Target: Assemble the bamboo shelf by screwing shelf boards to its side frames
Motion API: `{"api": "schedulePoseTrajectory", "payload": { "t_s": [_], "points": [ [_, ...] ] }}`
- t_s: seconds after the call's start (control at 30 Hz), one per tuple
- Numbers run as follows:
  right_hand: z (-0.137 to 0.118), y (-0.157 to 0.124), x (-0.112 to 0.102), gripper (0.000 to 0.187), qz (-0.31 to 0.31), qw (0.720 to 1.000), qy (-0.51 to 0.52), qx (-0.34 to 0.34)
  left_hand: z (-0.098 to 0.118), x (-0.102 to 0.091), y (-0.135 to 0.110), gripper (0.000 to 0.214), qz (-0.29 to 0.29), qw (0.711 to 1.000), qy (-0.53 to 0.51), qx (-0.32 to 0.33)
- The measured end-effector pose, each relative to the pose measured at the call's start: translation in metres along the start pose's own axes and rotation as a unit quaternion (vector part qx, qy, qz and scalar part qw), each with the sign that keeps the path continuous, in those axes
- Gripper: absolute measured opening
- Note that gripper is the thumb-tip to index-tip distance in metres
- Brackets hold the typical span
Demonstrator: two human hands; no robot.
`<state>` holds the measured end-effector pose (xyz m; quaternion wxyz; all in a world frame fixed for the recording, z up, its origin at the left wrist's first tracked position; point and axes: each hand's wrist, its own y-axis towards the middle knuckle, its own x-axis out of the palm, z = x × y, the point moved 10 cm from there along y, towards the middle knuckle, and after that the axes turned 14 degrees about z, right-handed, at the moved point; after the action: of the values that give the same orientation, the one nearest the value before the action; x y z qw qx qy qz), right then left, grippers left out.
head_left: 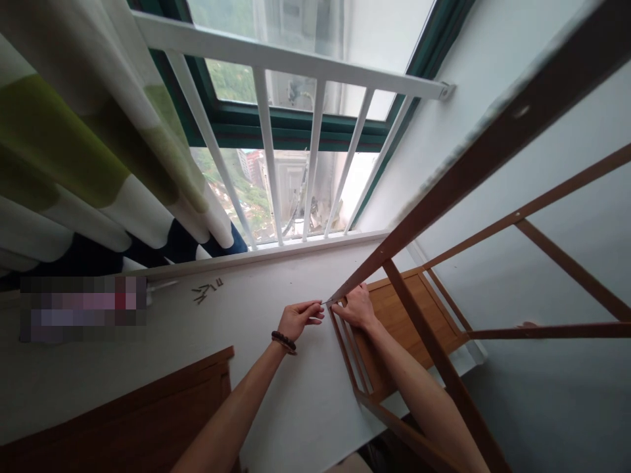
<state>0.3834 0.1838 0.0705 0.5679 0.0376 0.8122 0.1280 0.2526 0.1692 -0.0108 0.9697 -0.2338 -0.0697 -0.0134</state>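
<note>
My left hand (298, 319), with a dark beaded bracelet (283, 339) at the wrist, pinches a thin metal piece (326, 302). Its far end meets the lower end of a long brown wooden post (419, 207); whether it is a key or a screw is too small to tell. Just right of that joint, my right hand (357, 307) is closed around the wooden frame, its thumb near the post's foot. Below and right of the hands lie the frame's narrow slats (345, 348) and a flat wooden panel (419, 309). The right forearm partly covers the panel.
Several small metal fasteners (202, 291) lie on the white surface (266, 282) to the left. A separate wooden panel (172, 394) stands at lower left. White railing (315, 62) and window lie ahead, a curtain (98, 151) at left. Wooden bars (566, 263) reach right along the wall.
</note>
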Motion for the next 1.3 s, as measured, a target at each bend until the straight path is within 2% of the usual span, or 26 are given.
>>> {"api": "schedulePoseTrajectory", "payload": {
  "t_s": [0.13, 0.23, 0.33, 0.43, 0.5, 0.57, 0.67, 0.77, 0.83, 0.9, 0.97, 1.03, 1.13, 1.2, 1.3],
  "points": [
    [0.002, 0.0, 0.003, 0.017, -0.002, 1.0, 0.0, -0.003, -0.016, 0.009, 0.004, 0.045, -0.024, 0.99, -0.11, -0.085],
    [0.006, -0.002, 0.006, 0.019, -0.007, 1.0, -0.008, 0.004, -0.025, 0.012, 0.008, 0.04, -0.047, 0.98, -0.141, -0.132],
    [0.009, -0.003, 0.009, 0.02, -0.011, 1.0, -0.014, 0.007, -0.028, 0.015, 0.009, 0.036, -0.097, 0.973, -0.124, -0.172],
    [0.009, -0.003, 0.01, 0.019, -0.011, 1.0, -0.014, 0.003, -0.024, 0.013, 0.009, 0.035, -0.139, 0.971, -0.042, -0.19],
    [0.009, -0.003, 0.009, 0.019, -0.006, 1.0, -0.012, 0.002, -0.016, 0.01, 0.011, 0.035, -0.149, 0.974, 0.02, -0.167],
    [0.007, -0.002, 0.008, 0.019, -0.003, 1.0, -0.007, 0.0, -0.006, 0.009, 0.013, 0.035, -0.155, 0.979, 0.066, -0.115],
    [0.005, -0.002, 0.006, 0.018, 0.0, 1.0, -0.008, -0.003, 0.013, 0.008, 0.016, 0.03, -0.139, 0.98, 0.143, 0.019],
    [0.005, -0.001, 0.004, 0.017, 0.007, 1.0, -0.02, -0.003, 0.027, 0.006, 0.015, 0.018, -0.103, 0.947, 0.265, 0.151],
    [0.004, -0.001, 0.003, 0.017, 0.007, 1.0, -0.023, -0.005, 0.027, 0.005, 0.014, 0.018, -0.093, 0.922, 0.332, 0.176],
    [0.003, -0.001, 0.003, 0.017, 0.004, 1.0, -0.019, -0.007, 0.024, 0.007, 0.013, 0.024, -0.098, 0.912, 0.363, 0.165],
    [0.002, 0.0, 0.003, 0.016, 0.003, 1.0, -0.011, -0.009, 0.023, 0.009, 0.012, 0.03, -0.098, 0.921, 0.349, 0.145],
    [0.002, 0.0, 0.001, 0.016, 0.007, 1.0, -0.004, -0.008, 0.021, 0.011, 0.012, 0.03, -0.087, 0.947, 0.29, 0.108],
    [0.001, 0.0, -0.001, 0.015, 0.015, 1.0, 0.005, -0.008, 0.009, 0.012, 0.013, 0.031, -0.074, 0.982, 0.176, 0.004],
    [0.0, 0.0, -0.001, 0.014, 0.018, 1.0, 0.012, -0.009, 0.002, 0.013, 0.013, 0.029, -0.079, 0.989, 0.115, -0.058],
    [-0.001, 0.0, -0.002, 0.013, 0.016, 1.0, 0.022, -0.01, -0.002, 0.01, 0.014, 0.034, -0.067, 0.991, 0.046, -0.108]
  ]
}}
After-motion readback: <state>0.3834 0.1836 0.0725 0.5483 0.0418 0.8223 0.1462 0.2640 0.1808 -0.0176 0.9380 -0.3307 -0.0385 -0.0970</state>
